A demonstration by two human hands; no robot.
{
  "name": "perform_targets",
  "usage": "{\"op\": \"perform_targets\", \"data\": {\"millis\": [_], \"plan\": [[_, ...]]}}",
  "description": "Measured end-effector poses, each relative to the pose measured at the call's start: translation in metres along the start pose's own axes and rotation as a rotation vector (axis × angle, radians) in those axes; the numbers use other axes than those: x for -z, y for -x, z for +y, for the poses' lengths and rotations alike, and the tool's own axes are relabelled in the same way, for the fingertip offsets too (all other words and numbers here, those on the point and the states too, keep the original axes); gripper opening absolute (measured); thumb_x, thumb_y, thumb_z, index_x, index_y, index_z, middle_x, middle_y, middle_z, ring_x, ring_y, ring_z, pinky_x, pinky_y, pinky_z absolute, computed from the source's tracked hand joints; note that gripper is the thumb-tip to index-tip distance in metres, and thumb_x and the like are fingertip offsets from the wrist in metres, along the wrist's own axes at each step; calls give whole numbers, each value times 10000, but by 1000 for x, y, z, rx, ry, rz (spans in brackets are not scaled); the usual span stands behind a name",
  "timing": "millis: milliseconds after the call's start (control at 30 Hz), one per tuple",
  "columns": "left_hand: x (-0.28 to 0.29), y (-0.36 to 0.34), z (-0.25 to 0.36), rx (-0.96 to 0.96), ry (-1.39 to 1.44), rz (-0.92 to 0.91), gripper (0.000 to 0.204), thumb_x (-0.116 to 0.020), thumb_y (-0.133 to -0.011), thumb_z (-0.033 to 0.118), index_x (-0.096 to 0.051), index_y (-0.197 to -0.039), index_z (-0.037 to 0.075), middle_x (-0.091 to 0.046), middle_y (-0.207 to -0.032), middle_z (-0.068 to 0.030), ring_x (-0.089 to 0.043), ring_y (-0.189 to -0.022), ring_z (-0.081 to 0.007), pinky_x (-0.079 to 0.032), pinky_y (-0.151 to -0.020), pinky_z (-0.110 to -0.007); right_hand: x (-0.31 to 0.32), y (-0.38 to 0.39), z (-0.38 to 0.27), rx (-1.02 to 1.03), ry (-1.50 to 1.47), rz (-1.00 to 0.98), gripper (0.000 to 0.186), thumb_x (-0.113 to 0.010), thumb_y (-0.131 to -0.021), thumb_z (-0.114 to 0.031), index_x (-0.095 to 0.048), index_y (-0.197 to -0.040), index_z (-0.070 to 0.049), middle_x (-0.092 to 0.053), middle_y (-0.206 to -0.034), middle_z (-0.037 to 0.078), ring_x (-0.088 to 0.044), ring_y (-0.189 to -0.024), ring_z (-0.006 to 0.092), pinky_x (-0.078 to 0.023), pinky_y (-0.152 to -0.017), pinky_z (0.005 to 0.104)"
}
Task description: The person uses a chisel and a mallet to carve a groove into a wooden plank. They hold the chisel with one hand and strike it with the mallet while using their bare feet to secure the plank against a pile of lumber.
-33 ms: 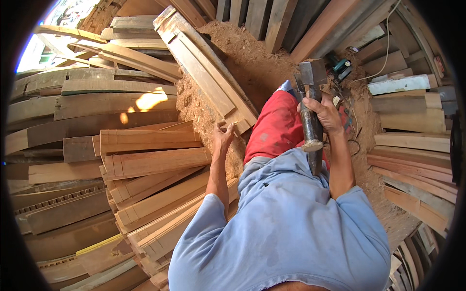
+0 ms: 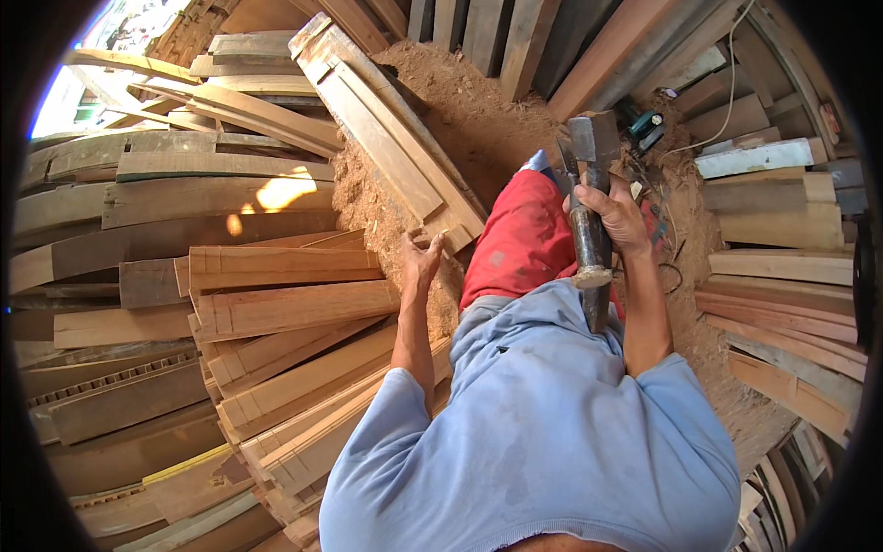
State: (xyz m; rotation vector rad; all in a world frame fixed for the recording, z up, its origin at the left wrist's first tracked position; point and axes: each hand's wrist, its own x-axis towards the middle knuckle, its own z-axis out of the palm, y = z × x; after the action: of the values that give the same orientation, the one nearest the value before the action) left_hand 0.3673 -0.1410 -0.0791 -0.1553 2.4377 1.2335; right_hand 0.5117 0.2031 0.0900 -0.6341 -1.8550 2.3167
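My right hand (image 2: 623, 219) is closed round two tools together, held over my right thigh. One is a chisel (image 2: 587, 247) with a worn round handle end and its narrow blade pointing away from me. Beside it is a hammer (image 2: 593, 140) with a blocky metal head at the far end and a dark handle running back toward my shirt. My left hand (image 2: 422, 260) has its fingers apart and slightly curled, holding nothing I can see. It hovers by the near end of a long wooden workpiece (image 2: 391, 147), on which a narrower board (image 2: 382, 138) lies.
Stacked cut boards (image 2: 299, 308) rise close on my left, with more timber behind. Sawdust (image 2: 460, 97) covers the ground ahead. A green-and-black power tool (image 2: 646, 127) and a pale cord (image 2: 733, 83) lie ahead right, beside further board piles (image 2: 782, 271).
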Motion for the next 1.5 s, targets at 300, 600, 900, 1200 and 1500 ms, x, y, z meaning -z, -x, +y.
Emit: {"op": "perform_targets", "data": {"millis": [300,600,900,1200,1500], "plan": [[-15,43,23,-453,-423,22,615,-853,-778,239,-569,-1301,85,-605,-1193,-259,-566,-1157,-418,-470,-990,-490,10,36,12,16,-70,47,458,-776,-881,-426,-654,-1029,-10,-697,-822,71,-637,-687,124,-523,-640,286],[-13,34,42,-625,-683,8,516,-853,-734,278,-615,-1115,24,-593,-1163,-232,-532,-1139,-409,-429,-992,-510,16,54,-1,132,-166,37,426,-778,-888,-393,-626,-1037,-24,-697,-854,83,-644,-699,129,-542,-655,295],[22,62,98,-656,-459,107,470,-826,-803,211,-619,-1181,22,-606,-1192,-194,-581,-1147,-331,-475,-979,-452,19,49,-1,84,-203,-17,438,-767,-894,-423,-615,-991,-23,-692,-840,92,-645,-659,129,-553,-607,296],[246,102,184,-516,237,754,459,-818,-824,176,-618,-1208,21,-609,-1218,-185,-594,-1151,-310,-491,-975,-424,27,-6,-23,53,-536,91,334,-783,-915,-309,-619,-1045,-49,-707,-867,98,-702,-703,165,-587,-561,323],[-24,115,289,-1286,-237,-441,768,-816,-640,76,-582,-1367,160,-535,-1416,-140,-446,-1355,-367,-331,-1156,-487,-12,-55,27,-23,-703,-47,448,-808,-885,-272,-580,-1179,-22,-705,-980,144,-716,-844,221,-604,-767,372]]}}
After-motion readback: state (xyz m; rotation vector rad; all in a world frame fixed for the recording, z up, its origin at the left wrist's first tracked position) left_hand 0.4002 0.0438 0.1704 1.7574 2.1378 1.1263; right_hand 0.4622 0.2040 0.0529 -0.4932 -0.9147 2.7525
